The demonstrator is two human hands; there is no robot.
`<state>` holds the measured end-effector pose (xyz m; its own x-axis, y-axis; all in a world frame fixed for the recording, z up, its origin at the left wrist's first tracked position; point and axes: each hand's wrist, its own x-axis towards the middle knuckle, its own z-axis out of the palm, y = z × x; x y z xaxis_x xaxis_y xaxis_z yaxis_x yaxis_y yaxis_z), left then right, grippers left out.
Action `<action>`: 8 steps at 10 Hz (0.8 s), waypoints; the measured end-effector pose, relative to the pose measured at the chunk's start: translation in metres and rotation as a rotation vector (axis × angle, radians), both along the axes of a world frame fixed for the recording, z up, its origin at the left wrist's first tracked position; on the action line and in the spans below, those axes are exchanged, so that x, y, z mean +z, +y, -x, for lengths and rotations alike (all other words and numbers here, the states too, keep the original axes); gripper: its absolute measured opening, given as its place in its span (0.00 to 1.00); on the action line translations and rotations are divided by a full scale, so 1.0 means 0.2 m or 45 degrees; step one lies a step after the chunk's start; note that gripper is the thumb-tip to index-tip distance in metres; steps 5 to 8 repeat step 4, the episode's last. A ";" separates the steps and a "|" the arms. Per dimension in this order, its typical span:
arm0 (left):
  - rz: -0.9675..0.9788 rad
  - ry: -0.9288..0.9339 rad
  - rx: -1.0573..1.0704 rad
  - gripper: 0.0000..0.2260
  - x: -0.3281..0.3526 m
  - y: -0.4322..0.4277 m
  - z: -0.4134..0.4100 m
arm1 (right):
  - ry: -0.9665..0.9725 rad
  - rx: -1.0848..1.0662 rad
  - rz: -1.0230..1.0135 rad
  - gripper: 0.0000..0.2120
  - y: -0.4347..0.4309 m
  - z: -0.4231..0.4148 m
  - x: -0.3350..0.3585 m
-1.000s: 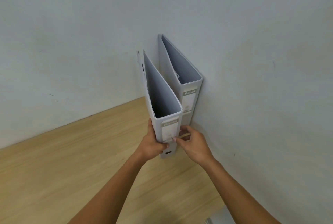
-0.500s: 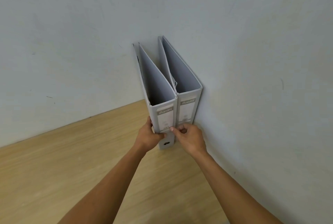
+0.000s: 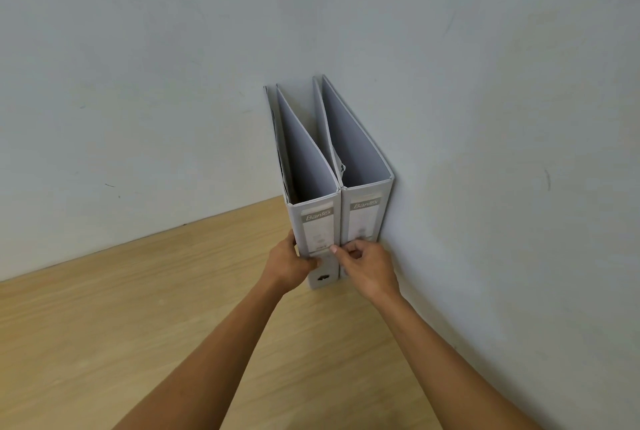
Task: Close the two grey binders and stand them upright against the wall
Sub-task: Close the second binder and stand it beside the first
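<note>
Where the two bare forearms rise from the bottom edge of the view, they cross a pale wooden tabletop with a light grain that holds nothing else in sight, and they converge on the lower spines of two binders standing in the corner. The left hand is wrapped round the left edge of the nearer, left-hand closed grey lever-arch binder with a white "Bantex" spine label, its thumb lying across the spine just above the dark finger hole and its fingers hidden behind the cover. The right hand is curled, its thumb tip pressed on the seam where the two spines meet; its knuckles cover the bottom of the second closed grey binder with the same spine label, and whether it truly grips that binder or only rests against it cannot be told. Both binders stand upright on the tabletop, side by side and touching along their spines, which face the camera. The right-hand binder lies flat against the plain grey-white painted side wall, and the far ends of both reach the matching back wall, which bears a few small dark scuffs.
</note>
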<state>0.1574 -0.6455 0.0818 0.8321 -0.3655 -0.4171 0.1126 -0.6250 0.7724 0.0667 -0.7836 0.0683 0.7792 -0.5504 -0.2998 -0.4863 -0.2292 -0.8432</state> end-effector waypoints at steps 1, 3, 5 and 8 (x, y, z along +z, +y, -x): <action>0.008 -0.009 -0.006 0.32 0.01 0.00 0.03 | 0.004 -0.002 0.000 0.14 0.00 0.01 0.00; 0.124 -0.034 0.014 0.45 0.04 0.05 0.06 | -0.016 -0.007 -0.015 0.12 0.03 0.03 0.01; 0.131 -0.055 -0.022 0.47 0.06 0.08 0.06 | -0.023 -0.030 0.004 0.10 0.05 0.03 0.03; 0.131 -0.055 -0.022 0.47 0.06 0.08 0.06 | -0.023 -0.030 0.004 0.10 0.05 0.03 0.03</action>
